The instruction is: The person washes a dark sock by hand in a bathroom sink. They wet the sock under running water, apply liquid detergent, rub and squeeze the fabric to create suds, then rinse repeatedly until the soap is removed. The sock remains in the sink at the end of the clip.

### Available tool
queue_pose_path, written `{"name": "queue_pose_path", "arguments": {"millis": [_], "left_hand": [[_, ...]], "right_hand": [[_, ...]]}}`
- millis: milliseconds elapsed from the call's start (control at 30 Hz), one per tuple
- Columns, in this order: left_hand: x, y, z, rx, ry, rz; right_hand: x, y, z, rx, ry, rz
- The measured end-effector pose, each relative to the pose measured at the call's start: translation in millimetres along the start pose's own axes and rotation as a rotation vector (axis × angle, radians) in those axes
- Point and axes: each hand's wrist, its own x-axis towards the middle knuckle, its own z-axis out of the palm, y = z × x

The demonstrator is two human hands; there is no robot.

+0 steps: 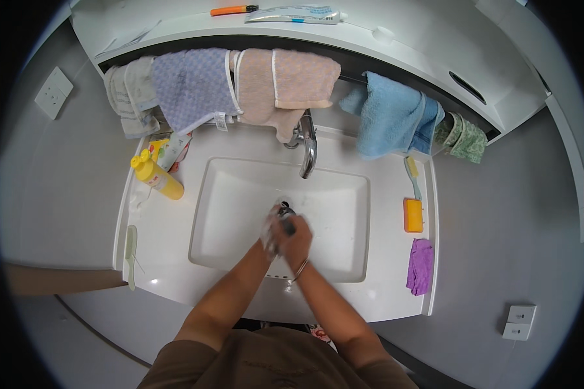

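White sink [337, 227], set in a counter [396, 259]. Above its basin, by the drain: one small dark object [288, 225], blurred, in the curled right hand [298, 241]. Left hand [270, 237]: together with the right; its grip cannot be told. Chrome tap [309, 150], behind.

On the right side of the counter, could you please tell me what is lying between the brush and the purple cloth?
An orange block lies on the counter between the brush and the purple cloth; the head view shows it.
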Motion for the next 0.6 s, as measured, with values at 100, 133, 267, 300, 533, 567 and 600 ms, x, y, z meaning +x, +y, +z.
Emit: {"name": "queue_pose_path", "arguments": {"millis": [100, 133, 267, 300, 533, 567, 600], "left_hand": [[-2, -8, 7, -0.233, -0.097, -0.19], [2, -9, -1, -0.189, -0.203, -0.116], [20, -27, -51, -0.414, -0.257, -0.165], [19, -23, -47, -0.47, -0.242, -0.268], [6, -6, -15, -0.3, -0.262, -0.329], [3, 14, -11, -0.29, -0.226, -0.319], [0, 36, -7, -0.279, -0.194, -0.309]], "right_hand": [[50, 28, -6, 0.166, 0.044, 0.312], [46, 15, -8, 0.098, 0.071, 0.176], [-11, -23, 3, -0.005, 0.008, -0.205], [-9, -5, 10, -0.076, -0.012, -0.194], [61, 89, -10, 0.686, -0.063, 0.738], [54, 92, -23, 1.047, -0.2, 0.869], [51, 85, -41, 1.409, -0.347, 0.983]]}}
